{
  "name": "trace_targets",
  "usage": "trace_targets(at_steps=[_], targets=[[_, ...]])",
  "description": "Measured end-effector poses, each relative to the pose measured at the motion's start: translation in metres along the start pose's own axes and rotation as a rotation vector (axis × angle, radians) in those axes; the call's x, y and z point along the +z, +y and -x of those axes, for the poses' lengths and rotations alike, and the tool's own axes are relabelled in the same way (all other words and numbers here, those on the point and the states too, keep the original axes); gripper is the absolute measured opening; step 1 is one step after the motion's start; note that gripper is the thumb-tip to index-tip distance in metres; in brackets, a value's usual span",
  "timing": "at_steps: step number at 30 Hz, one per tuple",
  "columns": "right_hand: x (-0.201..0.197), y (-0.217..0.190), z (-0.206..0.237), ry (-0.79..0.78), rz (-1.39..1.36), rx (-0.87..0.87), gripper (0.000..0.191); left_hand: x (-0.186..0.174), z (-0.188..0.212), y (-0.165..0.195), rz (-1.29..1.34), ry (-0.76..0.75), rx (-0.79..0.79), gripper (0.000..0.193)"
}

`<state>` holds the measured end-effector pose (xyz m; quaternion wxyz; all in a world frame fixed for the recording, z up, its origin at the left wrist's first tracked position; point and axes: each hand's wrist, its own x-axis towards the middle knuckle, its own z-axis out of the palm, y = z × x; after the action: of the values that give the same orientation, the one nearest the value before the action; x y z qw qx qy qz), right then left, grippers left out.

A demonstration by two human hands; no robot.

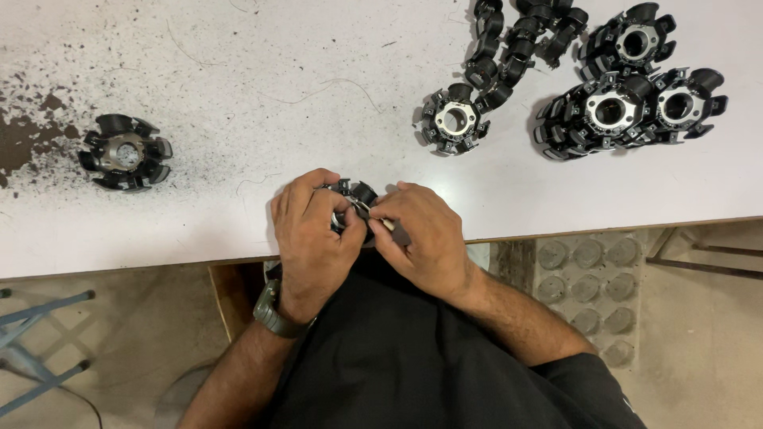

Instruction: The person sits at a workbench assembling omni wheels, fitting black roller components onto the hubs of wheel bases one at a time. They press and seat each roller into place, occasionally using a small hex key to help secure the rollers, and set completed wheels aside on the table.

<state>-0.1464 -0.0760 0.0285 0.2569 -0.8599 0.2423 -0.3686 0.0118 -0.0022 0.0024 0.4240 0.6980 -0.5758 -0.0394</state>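
Both of my hands close around one black ring-shaped part with a metal centre (pixel 356 199) at the near edge of the white table (pixel 238 95). My left hand (pixel 311 226), with a watch on its wrist, grips the part from the left. My right hand (pixel 421 234) pinches it from the right and also holds a small dark tool or piece (pixel 397 233) against it. Most of the part is hidden under my fingers.
A similar black part (pixel 125 152) lies alone at the table's left, beside dark scuffed patches. Several more (pixel 624 99) are heaped at the back right, one (pixel 455 119) apart from the heap. Under the table are a tray with round hollows (pixel 592 278) and a blue frame (pixel 32 334).
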Motion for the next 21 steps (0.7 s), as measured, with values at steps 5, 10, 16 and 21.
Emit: trace_targets(at_steps=[5, 10, 16, 21], targets=[[0.0025, -0.0001, -0.0022, -0.025, 0.053, -0.04, 0.024, 0.003, 0.0012, -0.0023, 0.018, -0.002, 0.014, 0.017], [0.0007, -0.0021, -0.0036, -0.042, 0.144, -0.041, 0.023, 0.0037, 0.0036, -0.0033, 0.022, 0.004, 0.004, 0.017], [-0.0026, 0.0002, -0.0061, -0.068, 0.091, -0.003, 0.021, 0.0034, 0.0023, -0.0024, 0.021, -0.007, -0.004, 0.016], [-0.0008, -0.0011, -0.0002, -0.021, 0.069, 0.005, 0.022, 0.0039, 0.0032, -0.0023, 0.02, -0.004, -0.018, 0.015]])
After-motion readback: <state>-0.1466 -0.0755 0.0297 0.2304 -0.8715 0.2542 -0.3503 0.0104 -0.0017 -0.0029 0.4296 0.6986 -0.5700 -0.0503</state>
